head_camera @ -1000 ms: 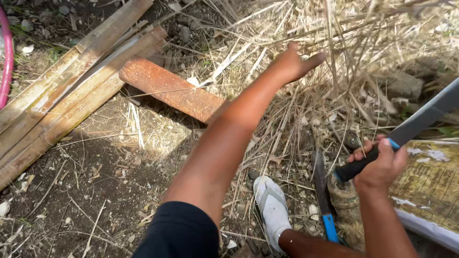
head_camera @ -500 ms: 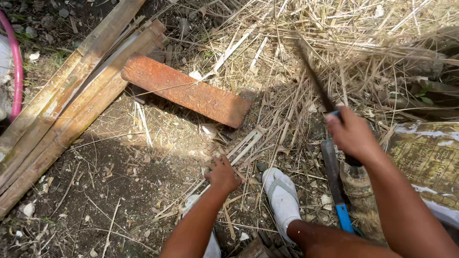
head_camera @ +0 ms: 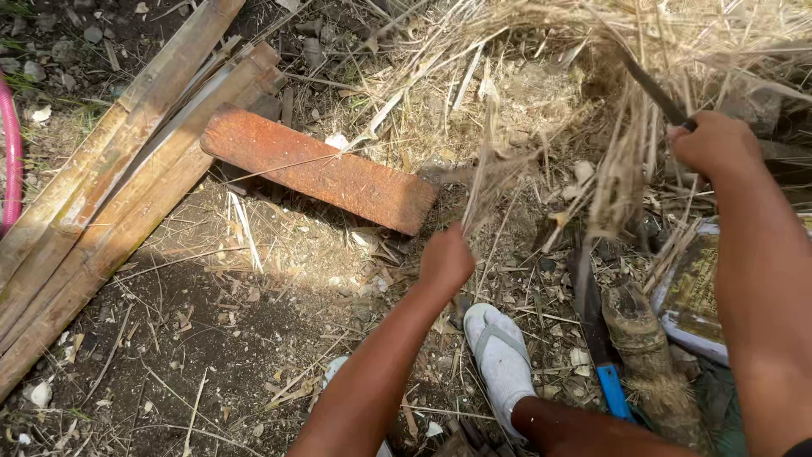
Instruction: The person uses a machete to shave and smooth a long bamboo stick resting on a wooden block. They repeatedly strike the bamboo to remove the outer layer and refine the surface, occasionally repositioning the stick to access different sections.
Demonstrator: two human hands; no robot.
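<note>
Our left hand clenches a bunch of dry stalks over the littered ground, while our right hand grips a long blade angled into the straw. Swung carelessly, we think it could catch our left fingers or the sandalled foot below.

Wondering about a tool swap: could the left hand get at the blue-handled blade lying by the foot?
Probably yes. The left hand grips dry stalks and would have to drop them; the blue-handled blade lies uncovered on the ground just beyond the white sandal.
</note>
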